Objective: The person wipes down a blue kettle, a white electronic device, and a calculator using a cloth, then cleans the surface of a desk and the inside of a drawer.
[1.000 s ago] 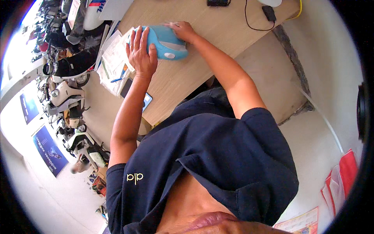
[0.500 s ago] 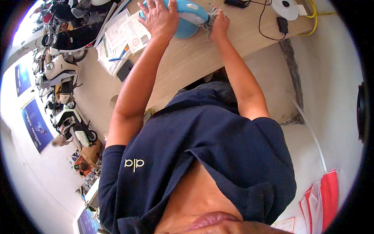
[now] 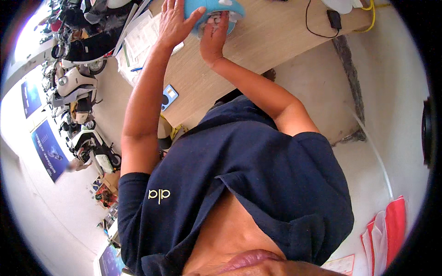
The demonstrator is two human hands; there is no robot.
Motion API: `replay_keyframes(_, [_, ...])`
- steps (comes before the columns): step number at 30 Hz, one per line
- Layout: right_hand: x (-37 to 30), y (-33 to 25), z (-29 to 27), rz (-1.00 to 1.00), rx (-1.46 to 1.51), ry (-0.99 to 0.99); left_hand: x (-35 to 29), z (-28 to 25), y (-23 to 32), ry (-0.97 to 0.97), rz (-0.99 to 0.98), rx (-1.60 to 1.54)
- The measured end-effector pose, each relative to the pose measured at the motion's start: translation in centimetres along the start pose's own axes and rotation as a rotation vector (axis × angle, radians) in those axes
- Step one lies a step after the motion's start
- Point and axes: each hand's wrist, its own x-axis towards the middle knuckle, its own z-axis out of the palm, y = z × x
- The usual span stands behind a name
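At the top of the view, a light-blue rounded shell [image 3: 214, 6] with white patches, which looks like a helmet, sits on the wooden desk [image 3: 258, 50]. My left hand [image 3: 176, 23] lies against its left side, fingers stretched out and thumb apart over the blue surface. A crumpled greyish cloth [image 3: 212, 22] is bunched under the fingers of my right hand [image 3: 213, 43], which presses it to the near side of the shell. The fingertips of my left hand run close to the picture's upper edge.
Papers [image 3: 138, 43] lie left of my left arm. A small blue-and-white device [image 3: 169, 97] rests by the desk's near edge. A black adapter [image 3: 334, 19] with its cable and a yellow cable [image 3: 367, 23] are at the right. Scooters [image 3: 76, 85] stand far left.
My right hand has moved left with the cloth, from the shell's right end to its near side. My left hand has shifted left. The blue-and-white device now shows beside my left arm.
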Motion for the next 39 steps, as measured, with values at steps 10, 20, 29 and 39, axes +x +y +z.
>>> replay_keyframes(10, [3.8, 3.0, -0.6, 0.107, 0.148, -0.275, 0.0, 0.4, 0.5, 0.063, -0.041, 0.017])
replay_keyframes(20, [3.9, 1.7, -0.2, -0.056, 0.055, -0.220, 0.4, 1.5, -0.4, 0.108, -0.039, -0.008])
replay_keyframes(29, [3.2, 8.1, -3.3, 0.032, -0.273, -0.447, 1.9, 2.2, 0.3, 0.267, -0.542, -0.095])
replay_keyframes(39, [2.8, 5.6, 0.9, -0.122, -0.021, -0.237, 0.6, 0.4, -3.4, 0.010, -0.130, 0.021])
